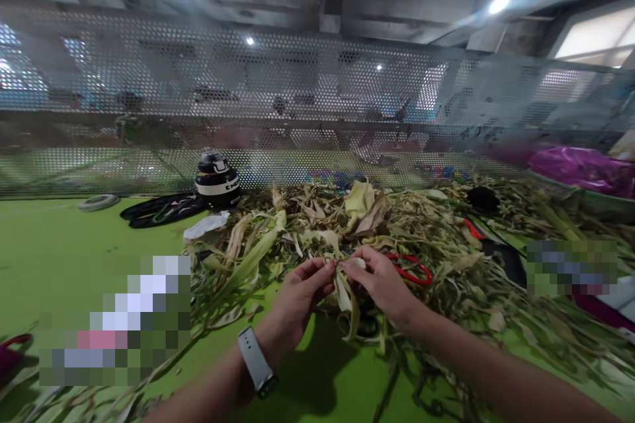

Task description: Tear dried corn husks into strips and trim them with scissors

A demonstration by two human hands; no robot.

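Observation:
Pale corn husk strips [344,294] are pinched between the fingertips of both hands, held over the front of a heap of dried husks [317,205]. My left hand [296,297], with a white-strapped watch [256,360] on its wrist, is closed on them from the left. From the right, my right hand [384,284] closes on the same pale pieces, its fingertips almost meeting the left ones. Loose strip ends dangle below. Behind the right hand lies a red loop-shaped handle [414,269], partly covered. Exactly how the strips join at the fingertips is too small to tell.
A perforated metal screen [297,92] stands along the back of the green table [64,238]. A black-and-white bottle [217,182], a black pouch [159,210] and a roll of tape [99,202] are at back left. A purple plastic bag [580,170] sits at far right.

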